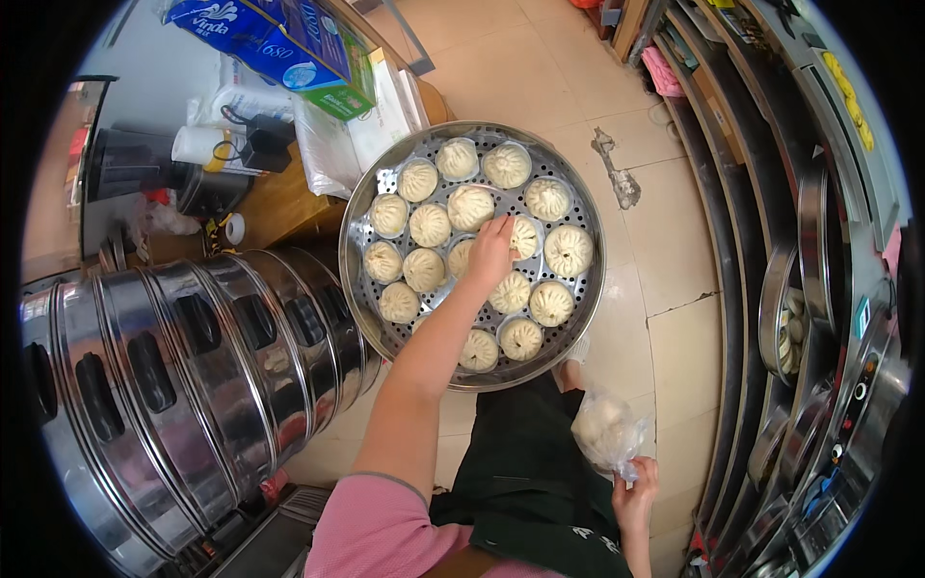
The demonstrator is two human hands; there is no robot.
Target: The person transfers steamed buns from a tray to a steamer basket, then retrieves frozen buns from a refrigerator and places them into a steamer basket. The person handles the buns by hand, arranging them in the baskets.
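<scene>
A round perforated metal steamer tray holds several pleated steamed buns, such as the one at its right side. Many of the buns sit on thin round liners. My left hand reaches over the tray, its fingers and thumb gripping the left side of a bun right of the middle. My forearm hides part of the tray and some buns. Low on the right, outside the tray, my right hand pinches the gathered neck of a clear plastic bag with buns inside.
A stack of metal steamers with black handles stands at the left. Tissue packs, plastic bags and a wooden counter are upper left. Dark shelves line the right, with metal pans beyond. The tiled floor has a damaged patch.
</scene>
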